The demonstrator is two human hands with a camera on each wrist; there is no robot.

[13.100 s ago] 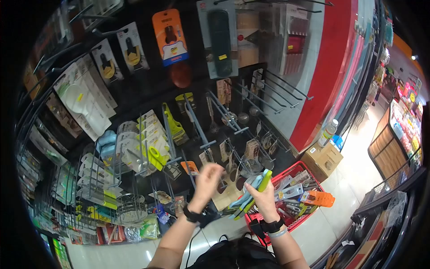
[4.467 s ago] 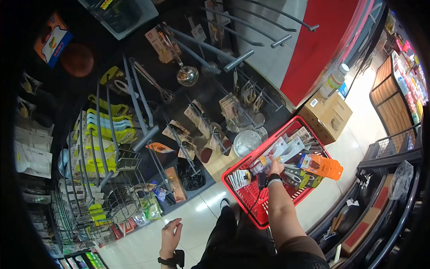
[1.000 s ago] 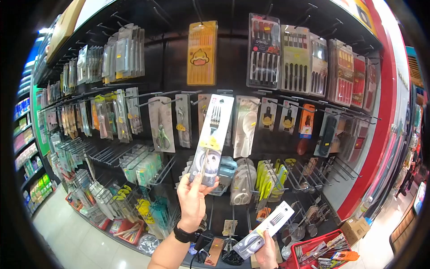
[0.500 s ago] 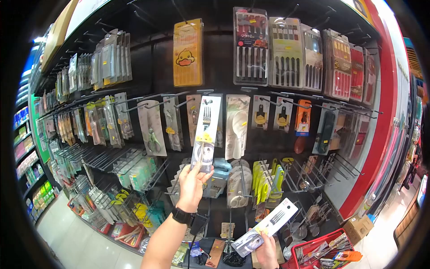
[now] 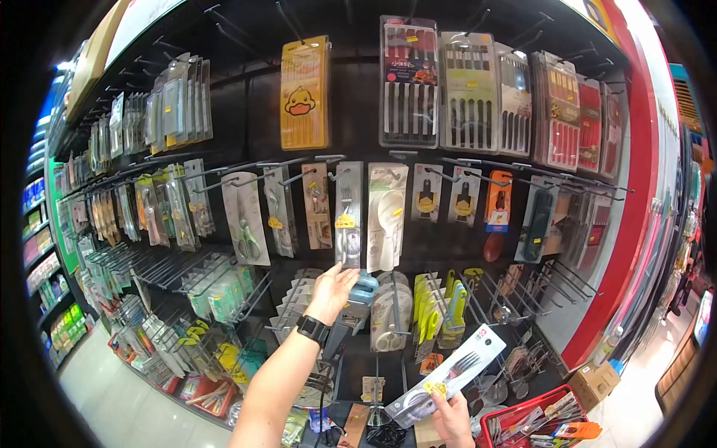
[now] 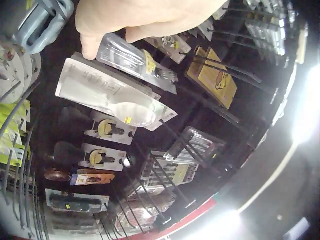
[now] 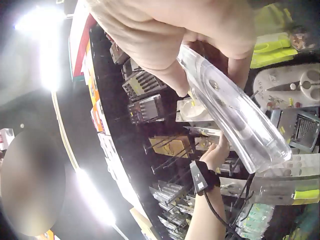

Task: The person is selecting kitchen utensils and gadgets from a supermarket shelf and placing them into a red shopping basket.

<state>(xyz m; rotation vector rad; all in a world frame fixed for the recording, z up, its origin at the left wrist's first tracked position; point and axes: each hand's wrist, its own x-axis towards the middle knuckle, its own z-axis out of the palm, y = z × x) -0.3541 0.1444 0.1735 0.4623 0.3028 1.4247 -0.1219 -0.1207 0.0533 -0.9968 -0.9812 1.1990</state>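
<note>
My left hand (image 5: 334, 293) is raised at the rack, fingers extended and loosely spread at the lower end of a fork pack (image 5: 349, 216) in line with the hanging row. The left wrist view shows that hand (image 6: 145, 17) with thumb and a finger beside the end of the clear-fronted pack (image 6: 132, 59). My right hand (image 5: 452, 420) pinches the lower part of a second fork pack (image 5: 448, 377), tilted up to the right. In the right wrist view, thumb and fingers of that hand (image 7: 200, 30) grip the clear plastic pack (image 7: 240, 117).
White spoon packs (image 5: 387, 216) hang just right of the raised pack. A duck-printed yellow pack (image 5: 305, 97) hangs above, and light-green tools (image 5: 429, 310) sit lower right. A red basket (image 5: 489, 431) filled with packaged utensils stands bottom right beside a cardboard box (image 5: 594, 384).
The left hand's pack moved from in front of the rack into the hanging row, and that hand's grip loosened. Earlier the right hand reached into the basket; now it holds a fork pack.
</note>
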